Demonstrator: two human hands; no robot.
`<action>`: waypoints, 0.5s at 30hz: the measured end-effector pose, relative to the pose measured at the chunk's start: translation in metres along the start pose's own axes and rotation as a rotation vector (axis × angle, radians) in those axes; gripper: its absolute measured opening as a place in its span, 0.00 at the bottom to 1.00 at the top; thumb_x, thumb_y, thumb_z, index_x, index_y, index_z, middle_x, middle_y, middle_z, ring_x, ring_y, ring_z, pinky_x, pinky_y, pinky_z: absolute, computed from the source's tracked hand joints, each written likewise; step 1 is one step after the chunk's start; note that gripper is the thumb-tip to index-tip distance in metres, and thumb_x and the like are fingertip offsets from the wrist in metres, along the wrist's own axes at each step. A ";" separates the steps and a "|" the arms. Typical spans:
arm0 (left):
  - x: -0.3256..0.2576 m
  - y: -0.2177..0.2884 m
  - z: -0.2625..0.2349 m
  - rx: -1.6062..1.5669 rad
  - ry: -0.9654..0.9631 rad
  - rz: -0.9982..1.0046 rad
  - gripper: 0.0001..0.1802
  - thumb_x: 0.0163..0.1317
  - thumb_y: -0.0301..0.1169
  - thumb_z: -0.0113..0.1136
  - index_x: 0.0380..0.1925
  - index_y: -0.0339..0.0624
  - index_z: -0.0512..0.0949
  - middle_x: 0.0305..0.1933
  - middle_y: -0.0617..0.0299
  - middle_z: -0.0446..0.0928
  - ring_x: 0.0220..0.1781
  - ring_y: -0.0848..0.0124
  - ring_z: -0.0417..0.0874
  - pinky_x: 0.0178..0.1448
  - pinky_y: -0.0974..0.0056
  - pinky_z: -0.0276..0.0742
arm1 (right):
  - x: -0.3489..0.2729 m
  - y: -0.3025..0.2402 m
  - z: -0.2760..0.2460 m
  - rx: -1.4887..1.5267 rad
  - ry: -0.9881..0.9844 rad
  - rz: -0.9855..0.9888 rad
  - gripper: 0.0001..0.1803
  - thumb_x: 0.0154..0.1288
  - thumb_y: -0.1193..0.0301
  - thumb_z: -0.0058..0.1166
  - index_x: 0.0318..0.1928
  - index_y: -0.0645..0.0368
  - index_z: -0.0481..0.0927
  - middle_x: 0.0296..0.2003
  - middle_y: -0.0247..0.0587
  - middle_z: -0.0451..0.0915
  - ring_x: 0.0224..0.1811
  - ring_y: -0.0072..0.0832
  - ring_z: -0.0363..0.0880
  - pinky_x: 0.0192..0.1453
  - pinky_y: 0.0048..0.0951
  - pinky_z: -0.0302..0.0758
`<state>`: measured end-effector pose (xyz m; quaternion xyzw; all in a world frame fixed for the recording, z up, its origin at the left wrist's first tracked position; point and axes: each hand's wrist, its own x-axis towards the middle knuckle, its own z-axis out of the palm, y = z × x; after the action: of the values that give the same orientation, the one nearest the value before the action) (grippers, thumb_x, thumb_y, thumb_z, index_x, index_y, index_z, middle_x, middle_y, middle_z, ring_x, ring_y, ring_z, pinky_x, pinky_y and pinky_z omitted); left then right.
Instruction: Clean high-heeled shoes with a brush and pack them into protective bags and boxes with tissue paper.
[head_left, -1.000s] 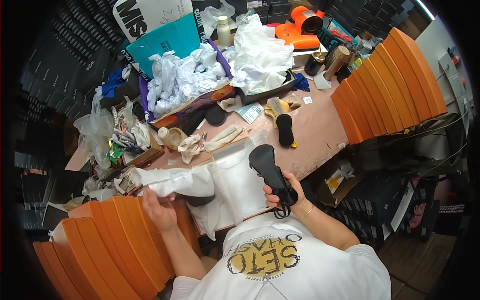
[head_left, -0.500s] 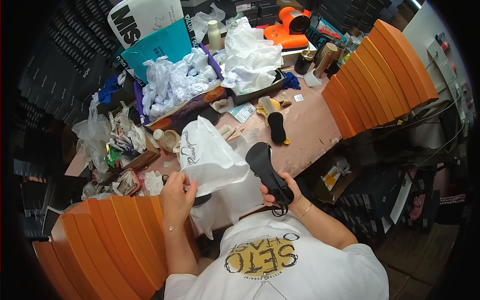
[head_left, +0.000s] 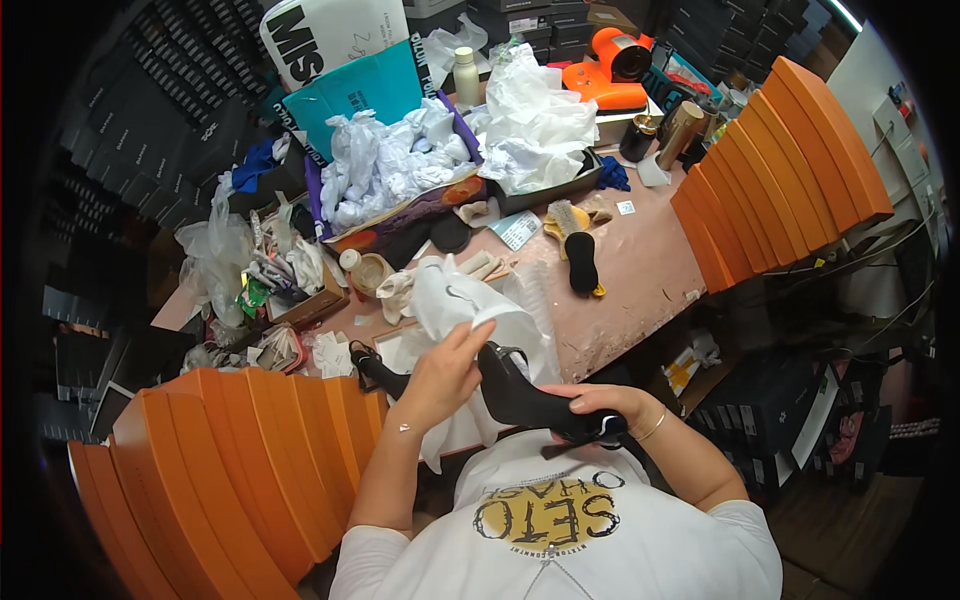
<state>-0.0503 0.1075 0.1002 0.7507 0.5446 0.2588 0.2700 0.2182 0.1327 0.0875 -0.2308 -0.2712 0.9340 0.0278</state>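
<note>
Black in colour, a shoe (head_left: 512, 388) is held above the person's shirt front by the right hand (head_left: 605, 402), its fingers and thumb closed round it. The left hand (head_left: 440, 375) pinches the edge of a white bag (head_left: 440, 295), just beside the shoe's far end. A second black shoe (head_left: 382, 374) lies left of that hand, near orange boxes (head_left: 250, 440). Crumpled paper (head_left: 385, 155) fills a purple box (head_left: 405, 215) on the pink counter (head_left: 640, 275).
</note>
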 end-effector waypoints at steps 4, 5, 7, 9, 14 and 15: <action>-0.013 0.012 -0.012 0.030 0.014 0.081 0.26 0.46 0.14 0.53 0.49 0.39 0.76 0.50 0.52 0.74 0.44 0.56 0.80 0.46 0.62 0.76 | 0.048 0.008 -0.021 0.131 0.237 -0.056 0.24 0.67 0.56 0.49 0.57 0.55 0.66 0.27 0.37 0.75 0.23 0.24 0.77 0.24 0.23 0.76; -0.016 0.000 -0.011 0.018 0.121 -0.022 0.20 0.47 0.13 0.54 0.42 0.38 0.79 0.47 0.54 0.76 0.42 0.58 0.81 0.45 0.63 0.77 | 0.050 0.012 -0.029 0.113 0.234 -0.063 0.24 0.66 0.56 0.49 0.57 0.54 0.65 0.27 0.37 0.75 0.23 0.24 0.77 0.23 0.22 0.75; -0.020 -0.025 -0.011 0.071 0.197 -0.042 0.17 0.48 0.14 0.54 0.40 0.37 0.79 0.47 0.55 0.76 0.41 0.58 0.81 0.45 0.63 0.77 | 0.050 0.018 -0.037 0.080 0.245 -0.080 0.25 0.66 0.55 0.49 0.58 0.54 0.64 0.27 0.37 0.75 0.21 0.24 0.77 0.22 0.22 0.75; -0.023 -0.036 -0.005 0.079 0.204 -0.038 0.17 0.49 0.15 0.55 0.41 0.36 0.78 0.47 0.54 0.76 0.43 0.57 0.81 0.46 0.63 0.77 | 0.046 0.020 -0.032 0.050 0.275 -0.100 0.26 0.66 0.55 0.49 0.59 0.53 0.63 0.27 0.40 0.77 0.20 0.24 0.77 0.21 0.23 0.76; -0.021 -0.023 0.014 0.122 0.227 0.000 0.19 0.49 0.18 0.56 0.45 0.36 0.76 0.51 0.55 0.74 0.50 0.57 0.77 0.51 0.60 0.76 | 0.044 0.021 -0.031 0.034 0.290 -0.103 0.27 0.66 0.56 0.49 0.60 0.54 0.62 0.28 0.38 0.77 0.22 0.23 0.78 0.22 0.21 0.77; -0.021 -0.022 0.015 0.135 0.226 0.006 0.20 0.49 0.18 0.56 0.46 0.35 0.75 0.53 0.55 0.73 0.50 0.57 0.77 0.51 0.60 0.75 | 0.043 0.022 -0.031 0.031 0.288 -0.104 0.28 0.67 0.57 0.49 0.62 0.55 0.61 0.28 0.38 0.77 0.22 0.22 0.78 0.23 0.21 0.77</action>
<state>-0.0605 0.0911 0.0725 0.7348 0.5854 0.3053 0.1553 0.1948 0.1373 0.0352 -0.3474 -0.2617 0.8927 0.1181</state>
